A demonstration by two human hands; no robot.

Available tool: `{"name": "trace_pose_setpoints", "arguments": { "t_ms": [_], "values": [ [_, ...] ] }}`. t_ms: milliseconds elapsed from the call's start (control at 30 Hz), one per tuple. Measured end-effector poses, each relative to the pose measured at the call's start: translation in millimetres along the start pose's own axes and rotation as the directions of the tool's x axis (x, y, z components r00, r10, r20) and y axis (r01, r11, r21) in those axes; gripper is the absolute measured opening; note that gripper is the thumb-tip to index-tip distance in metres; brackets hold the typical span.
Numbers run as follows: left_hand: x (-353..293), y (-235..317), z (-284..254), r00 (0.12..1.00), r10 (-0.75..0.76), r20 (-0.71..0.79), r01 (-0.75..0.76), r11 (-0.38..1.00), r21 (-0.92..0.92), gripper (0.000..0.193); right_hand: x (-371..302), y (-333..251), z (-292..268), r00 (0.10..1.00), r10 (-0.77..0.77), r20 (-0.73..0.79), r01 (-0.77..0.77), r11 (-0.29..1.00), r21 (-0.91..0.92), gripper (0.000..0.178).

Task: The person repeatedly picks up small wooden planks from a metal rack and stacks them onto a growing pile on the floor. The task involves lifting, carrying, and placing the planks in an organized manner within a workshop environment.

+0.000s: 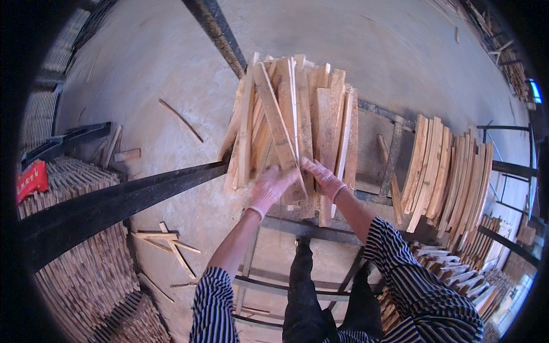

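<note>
We hold a loose bundle of pale, rough-sawn wooden slats (pixel 291 120), fanned out and standing roughly on end, its lower ends resting by the dark metal rail (pixel 114 197) that crosses the scene from the left. Our left hand (pixel 271 186), in a thin pinkish-white glove, is closed around the lower ends of the slats on the bundle's left side; our right hand (pixel 323 178), gloved the same way, grips the lower ends just beside it, so both hands are clamped on the bundle and nearly touching each other. Right of the bundle, a curved row of similar light wooden slats (pixel 443 171) leans on edge against the black metal frame (pixel 509 168), set a little apart from the bundle. Below and left of the bundle, a few stray wooden offcuts (pixel 166 240) lie crossed on the grey concrete floor (pixel 148 68). Further left of the bundle, beyond the rail, dense stacks of thin wooden strips (pixel 74 268) fill the edge, with a red bag (pixel 31 178) lying on top of them.
</note>
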State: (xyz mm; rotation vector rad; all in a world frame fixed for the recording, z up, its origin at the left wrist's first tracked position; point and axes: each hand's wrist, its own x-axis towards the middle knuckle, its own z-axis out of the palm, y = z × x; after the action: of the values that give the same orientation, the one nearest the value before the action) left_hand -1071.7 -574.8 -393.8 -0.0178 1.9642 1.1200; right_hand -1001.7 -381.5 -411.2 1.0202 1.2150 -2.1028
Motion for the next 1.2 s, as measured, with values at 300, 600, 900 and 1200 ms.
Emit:
{"name": "trace_pose_setpoints", "arguments": {
  "t_ms": [300,600,900,1200],
  "values": [
    [-46.0,-2.4,63.5,0.996,-0.085,0.035,0.092,0.892,-0.443,0.087,-82.1,1.1,-5.6,0.978,-0.209,-0.012,0.191,0.915,-0.356,0.077],
    [-182.1,-3.8,155.7,0.954,-0.278,0.115,0.271,0.629,-0.729,0.053,-194.2,128.3,-76.8,0.986,-0.116,0.120,0.091,0.976,0.197,0.092],
    [-280.4,73.3,186.1,0.984,-0.140,-0.108,0.073,0.880,-0.469,0.050,-344.0,111.6,-69.6,0.958,-0.284,-0.041,0.284,0.959,-0.010,0.077],
    [-412.8,168.3,347.2,0.950,0.309,-0.035,-0.307,0.916,-0.257,0.057,-537.5,46.7,-188.6,0.851,-0.510,-0.126,0.525,0.830,0.186,0.073]
  ]
}}
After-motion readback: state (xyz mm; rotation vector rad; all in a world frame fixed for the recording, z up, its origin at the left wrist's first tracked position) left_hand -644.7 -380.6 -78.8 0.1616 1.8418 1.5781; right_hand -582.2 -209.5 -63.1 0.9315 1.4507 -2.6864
